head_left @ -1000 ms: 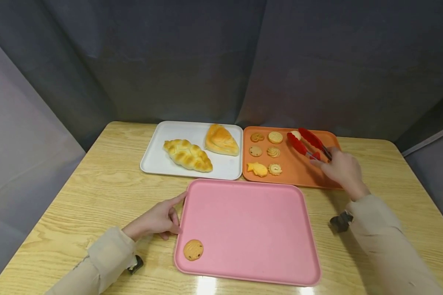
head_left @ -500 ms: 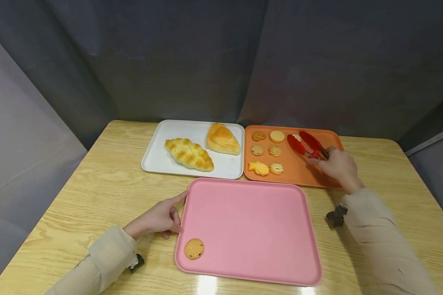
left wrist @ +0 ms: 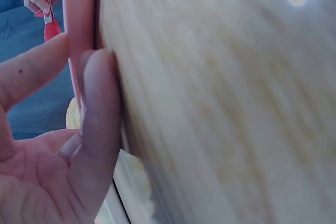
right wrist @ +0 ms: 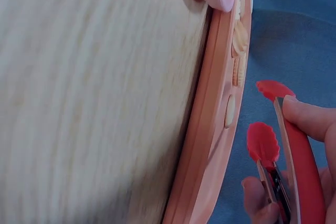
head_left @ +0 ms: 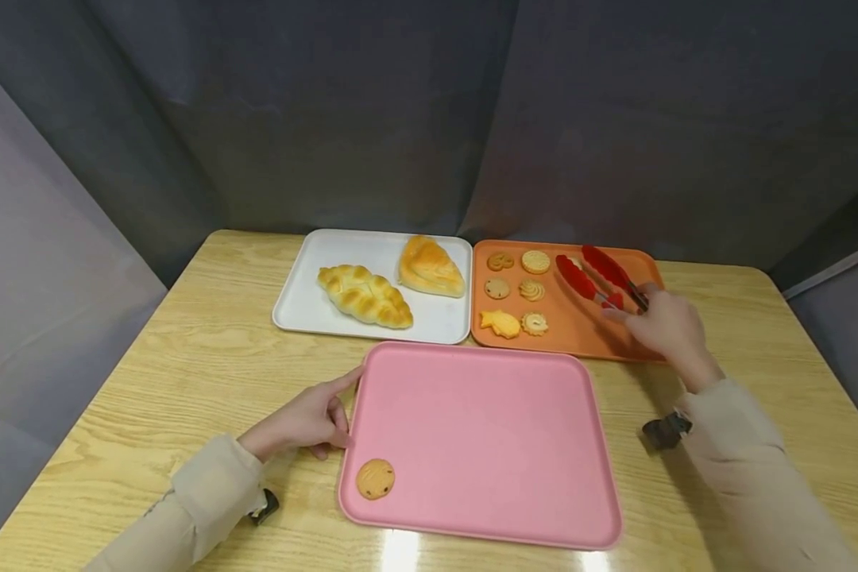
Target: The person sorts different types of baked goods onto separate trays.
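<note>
My right hand (head_left: 668,324) holds red-tipped tongs (right wrist: 304,174), their two heads spread apart over the right part of the orange tray (head_left: 579,340). Between the heads a pale round cookie shows only partly in the head view. In the right wrist view the tongs hang clear above that tray. My left hand (head_left: 311,417) pinches the left rim of the pink tray (head_left: 482,445) between thumb and a curled finger, seen in the left wrist view, while its index finger points along the edge. A chocolate chip cookie (head_left: 375,479) lies in that tray's near left corner.
On the orange tray's left half sit several cookies, among them a fish-shaped one (head_left: 500,323) and a swirled one (head_left: 532,290). A white tray (head_left: 307,318) carries a braided bread (head_left: 366,296) and a folded pastry (head_left: 431,266). Dark curtains (head_left: 357,119) stand behind the table.
The tongs dipped toward me with the heads a little closer, then moved back up and spread wider over the pale cookie. The left hand and the pink tray have stayed put.
</note>
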`<state>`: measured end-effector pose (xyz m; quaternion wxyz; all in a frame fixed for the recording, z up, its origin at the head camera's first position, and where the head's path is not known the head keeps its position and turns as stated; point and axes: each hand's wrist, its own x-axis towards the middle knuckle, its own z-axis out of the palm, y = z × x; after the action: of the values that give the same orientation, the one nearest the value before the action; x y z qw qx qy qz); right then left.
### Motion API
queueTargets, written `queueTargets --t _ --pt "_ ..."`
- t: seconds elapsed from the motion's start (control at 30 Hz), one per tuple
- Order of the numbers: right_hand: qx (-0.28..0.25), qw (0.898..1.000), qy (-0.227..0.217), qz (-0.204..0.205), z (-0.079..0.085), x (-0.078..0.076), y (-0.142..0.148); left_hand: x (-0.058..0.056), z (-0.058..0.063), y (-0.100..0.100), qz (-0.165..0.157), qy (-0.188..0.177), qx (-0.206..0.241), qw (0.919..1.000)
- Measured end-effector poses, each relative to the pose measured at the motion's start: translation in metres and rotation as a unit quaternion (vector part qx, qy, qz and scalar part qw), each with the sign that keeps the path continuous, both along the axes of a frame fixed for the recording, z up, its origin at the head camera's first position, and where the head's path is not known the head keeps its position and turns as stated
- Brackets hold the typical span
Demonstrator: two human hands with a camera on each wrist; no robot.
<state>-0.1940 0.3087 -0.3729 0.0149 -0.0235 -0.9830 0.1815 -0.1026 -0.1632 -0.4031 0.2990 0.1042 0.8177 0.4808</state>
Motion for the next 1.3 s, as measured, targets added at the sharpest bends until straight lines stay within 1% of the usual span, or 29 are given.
queueTargets --t 0.17,0.33,0.57,0.9,1.2,1.3 --pt "0.005 1.000 0.013 0.008 0.001 0.008 0.000 -0.001 0.000 0.000 0.001 0.000 -0.004 1.0000" --pt "0.003 1.000 0.024 0.007 0.001 0.019 -0.003 -0.001 0.001 0.001 0.000 -0.001 -0.002 1.0000" --pt "-0.004 1.000 0.016 0.003 0.001 0.035 -0.008 0.000 0.002 0.001 -0.002 -0.005 -0.001 1.0000" --pt "-0.003 0.998 0.052 0.042 0.003 0.056 -0.017 0.000 0.001 0.000 -0.002 -0.005 0.003 1.0000" --pt "-0.019 0.993 0.089 0.076 0.006 0.073 -0.031 0.001 0.001 0.001 0.001 0.004 -0.001 1.0000" --pt "-0.015 0.991 0.100 0.086 0.007 0.079 -0.035 0.001 0.001 0.001 0.002 0.006 -0.004 1.0000"
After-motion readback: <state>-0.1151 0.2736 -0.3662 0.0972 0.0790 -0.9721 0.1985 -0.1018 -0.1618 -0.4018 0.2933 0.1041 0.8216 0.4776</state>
